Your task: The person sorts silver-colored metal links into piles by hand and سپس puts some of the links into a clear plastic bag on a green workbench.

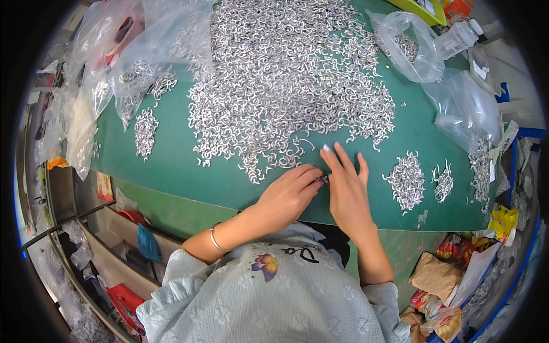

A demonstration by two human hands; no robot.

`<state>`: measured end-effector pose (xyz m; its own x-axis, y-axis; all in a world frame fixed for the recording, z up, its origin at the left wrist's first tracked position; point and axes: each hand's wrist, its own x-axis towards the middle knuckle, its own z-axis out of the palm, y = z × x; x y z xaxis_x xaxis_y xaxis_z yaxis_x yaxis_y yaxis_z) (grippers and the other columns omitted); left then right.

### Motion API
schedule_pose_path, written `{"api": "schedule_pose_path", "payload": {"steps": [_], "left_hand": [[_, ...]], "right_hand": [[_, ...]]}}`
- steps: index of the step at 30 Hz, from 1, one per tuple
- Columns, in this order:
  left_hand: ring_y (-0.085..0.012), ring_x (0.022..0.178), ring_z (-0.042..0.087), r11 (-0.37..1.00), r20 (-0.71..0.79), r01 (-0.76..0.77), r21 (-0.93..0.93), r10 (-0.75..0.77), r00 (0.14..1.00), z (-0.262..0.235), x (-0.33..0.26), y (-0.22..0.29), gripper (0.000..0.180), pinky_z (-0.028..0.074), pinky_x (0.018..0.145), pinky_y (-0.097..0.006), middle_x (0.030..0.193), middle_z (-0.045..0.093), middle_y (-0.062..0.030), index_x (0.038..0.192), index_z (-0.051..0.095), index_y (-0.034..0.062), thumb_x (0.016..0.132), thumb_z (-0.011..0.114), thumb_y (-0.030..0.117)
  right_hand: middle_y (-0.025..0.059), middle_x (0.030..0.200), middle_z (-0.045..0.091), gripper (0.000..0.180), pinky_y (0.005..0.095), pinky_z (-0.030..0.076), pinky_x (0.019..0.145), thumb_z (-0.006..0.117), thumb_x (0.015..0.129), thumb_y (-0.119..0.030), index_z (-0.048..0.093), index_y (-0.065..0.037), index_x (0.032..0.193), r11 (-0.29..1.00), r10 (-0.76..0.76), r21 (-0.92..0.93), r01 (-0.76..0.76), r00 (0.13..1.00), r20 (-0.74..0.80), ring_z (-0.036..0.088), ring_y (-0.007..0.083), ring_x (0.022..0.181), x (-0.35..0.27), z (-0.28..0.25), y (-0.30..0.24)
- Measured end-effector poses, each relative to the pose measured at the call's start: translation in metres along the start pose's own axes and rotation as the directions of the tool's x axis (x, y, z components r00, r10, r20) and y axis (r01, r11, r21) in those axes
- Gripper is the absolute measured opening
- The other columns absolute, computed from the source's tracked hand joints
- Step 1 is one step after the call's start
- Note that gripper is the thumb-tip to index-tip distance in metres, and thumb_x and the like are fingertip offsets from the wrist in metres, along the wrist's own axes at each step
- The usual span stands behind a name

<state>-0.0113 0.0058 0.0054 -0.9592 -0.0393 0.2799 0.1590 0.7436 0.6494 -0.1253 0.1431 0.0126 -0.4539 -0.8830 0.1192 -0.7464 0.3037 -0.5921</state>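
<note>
A broad heap of small, curved, silver metal pieces (286, 74) covers the middle of the green tabletop (189, 183). At the heap's near edge, my left hand (289, 194) is closed, its fingertips pinched around a small silver metal piece (324, 179) that shows only in part. Just to its right, my right hand (349, 197) has its fingers stretched out and spread over the table. Its thumb side is close to the same piece; whether it touches it is hidden. One loose curved piece (307, 143) lies just beyond my fingers.
Smaller piles of the pieces lie at left (146, 134) and right (405, 182). Clear plastic bags (466, 106) with more pieces stand on both sides. A white bottle (459, 39) and a yellow tray (423, 10) are at the far right. Open drawers (123, 234) are at lower left.
</note>
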Motion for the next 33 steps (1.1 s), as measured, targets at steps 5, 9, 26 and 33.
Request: {"api": "schedule_pose_path", "payload": {"steps": [5,9,26,33], "left_hand": [[-0.0352,0.103,0.059,0.992,-0.092,0.088,-0.092,-0.096,0.991,-0.005,-0.006,-0.005,0.026,0.049,0.088,-0.042,0.112,0.061,-0.0167,0.103,0.064,-0.0055,0.077,0.067,-0.005],[-0.0358,0.106,0.058,0.995,-0.101,0.031,-0.091,-0.040,0.994,0.001,0.006,0.003,0.032,0.049,0.089,-0.043,0.115,0.060,-0.0175,0.109,0.062,-0.0060,0.078,0.067,-0.004],[-0.0353,0.115,0.055,0.999,0.066,-0.031,-0.026,0.033,0.997,0.002,-0.010,0.004,0.031,0.046,0.098,-0.047,0.119,0.059,-0.0154,0.108,0.063,-0.0041,0.078,0.070,0.000],[-0.0333,0.116,0.054,0.999,0.017,-0.021,-0.044,0.022,1.000,0.004,-0.014,0.003,0.032,0.046,0.098,-0.042,0.119,0.058,-0.0150,0.107,0.064,-0.0049,0.077,0.070,0.002]], "right_hand": [[0.0172,0.124,0.059,0.048,0.0636,0.020,0.108,0.053,0.087,0.006,0.045,0.006,0.134,0.996,-0.005,0.092,-0.007,0.991,0.133,0.042,0.0349,0.134,-0.027,-0.012,-0.015],[0.0179,0.124,0.059,0.043,0.0620,0.022,0.108,0.058,0.087,0.003,0.050,0.005,0.129,0.996,0.076,0.047,-0.076,0.997,-0.016,0.043,0.0348,0.134,-0.032,-0.012,-0.012],[0.0085,0.108,0.072,0.044,0.0488,0.028,0.108,0.060,0.088,-0.002,0.048,0.003,0.131,0.992,0.123,0.074,-0.105,0.948,-0.294,0.060,0.0286,0.114,-0.047,-0.018,0.009],[0.0083,0.111,0.070,0.043,0.0488,0.028,0.103,0.058,0.090,-0.004,0.048,0.004,0.131,0.977,0.194,-0.030,-0.213,0.931,-0.310,0.054,0.0268,0.118,-0.045,-0.008,0.006]]}}
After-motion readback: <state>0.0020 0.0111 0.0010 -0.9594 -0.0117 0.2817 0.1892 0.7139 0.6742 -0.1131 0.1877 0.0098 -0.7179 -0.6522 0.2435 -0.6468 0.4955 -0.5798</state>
